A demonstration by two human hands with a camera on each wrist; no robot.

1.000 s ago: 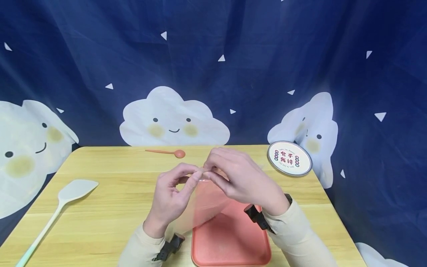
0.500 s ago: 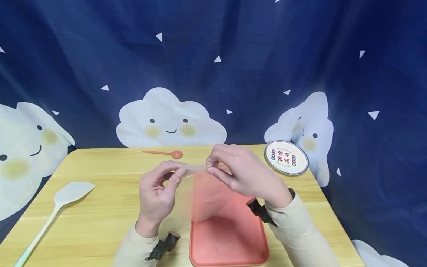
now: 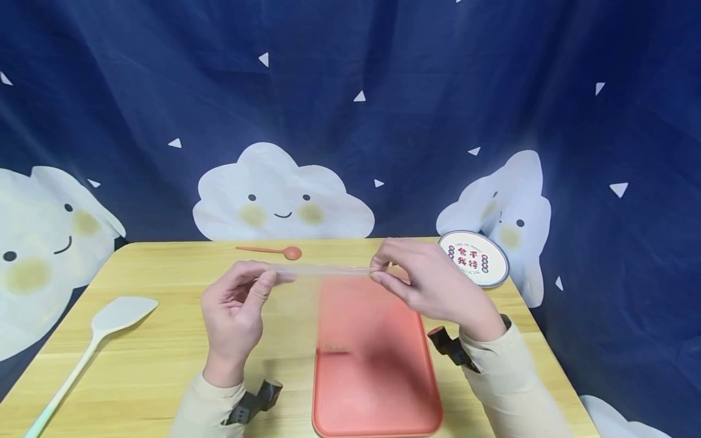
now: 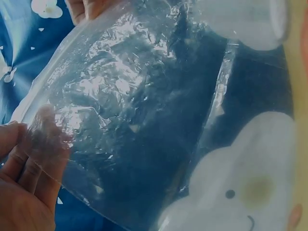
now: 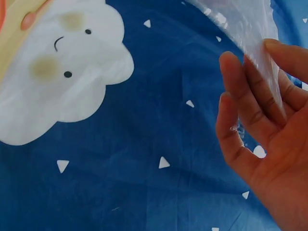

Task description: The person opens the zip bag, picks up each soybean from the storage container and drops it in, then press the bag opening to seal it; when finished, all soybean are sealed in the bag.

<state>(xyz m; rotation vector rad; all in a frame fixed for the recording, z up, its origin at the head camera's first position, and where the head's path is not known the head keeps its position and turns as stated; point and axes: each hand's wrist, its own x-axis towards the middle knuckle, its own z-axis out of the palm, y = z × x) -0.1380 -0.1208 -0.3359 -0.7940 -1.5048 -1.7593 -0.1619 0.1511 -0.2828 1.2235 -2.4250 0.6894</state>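
Observation:
Between my hands a clear plastic bag (image 3: 292, 316) hangs by its top edge, stretched sideways. My left hand (image 3: 230, 319) pinches that edge between thumb and fingers at its left end. At the other end, my right hand (image 3: 435, 283) pinches it too. The left wrist view shows the bag (image 4: 110, 91) wide and shiny, the left fingers lying behind the film. In the right wrist view a corner of the bag (image 5: 248, 29) passes between my thumb and fingers. Below it lies a red tray (image 3: 378, 389), its far part seen through the film.
A small orange spoon (image 3: 292, 252) lies at the table's back edge. To the left is a white spatula (image 3: 120, 313) with a green handle end. An oval plate (image 3: 484, 271) with printed characters sits at the back right, before a blue cloud-patterned curtain (image 3: 416, 91).
My hands have moved apart, left hand to the left and right hand to the right. The bag's top edge, bunched between the fingertips before, is now drawn out straight.

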